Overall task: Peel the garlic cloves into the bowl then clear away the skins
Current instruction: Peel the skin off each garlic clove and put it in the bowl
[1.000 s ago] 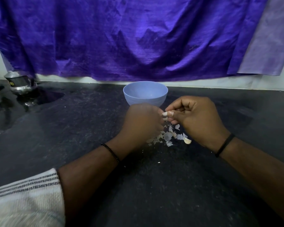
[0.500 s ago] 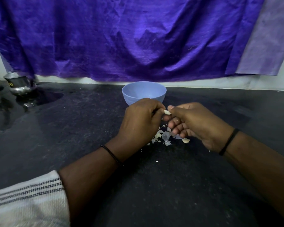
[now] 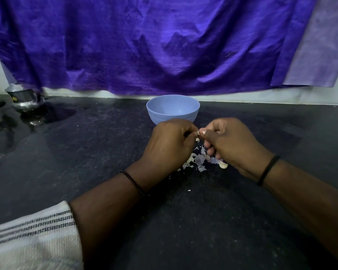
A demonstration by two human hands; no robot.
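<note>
A light blue bowl [image 3: 173, 110] stands on the dark counter just beyond my hands. My left hand [image 3: 170, 143] and my right hand [image 3: 230, 142] meet in front of it, fingers curled, both pinching one small garlic clove [image 3: 198, 132] between their fingertips. Only a pale tip of that clove shows. Below the hands lies a heap of papery garlic skins [image 3: 198, 159] on the counter. One loose garlic clove [image 3: 223, 165] lies at the heap's right edge, under my right hand. The inside of the bowl shows nothing that I can make out.
A steel pot [image 3: 24, 99] stands at the far left of the black counter [image 3: 183, 221], with wet patches around it. A purple cloth [image 3: 154, 45] hangs on the wall behind the bowl. A striped towel [image 3: 31, 236] lies at the near left corner.
My hands shifted slightly; the right hand rolled so its knuckles face up again, and the thumb now presses the clove's tip. The clove stays pinched between both hands.
</note>
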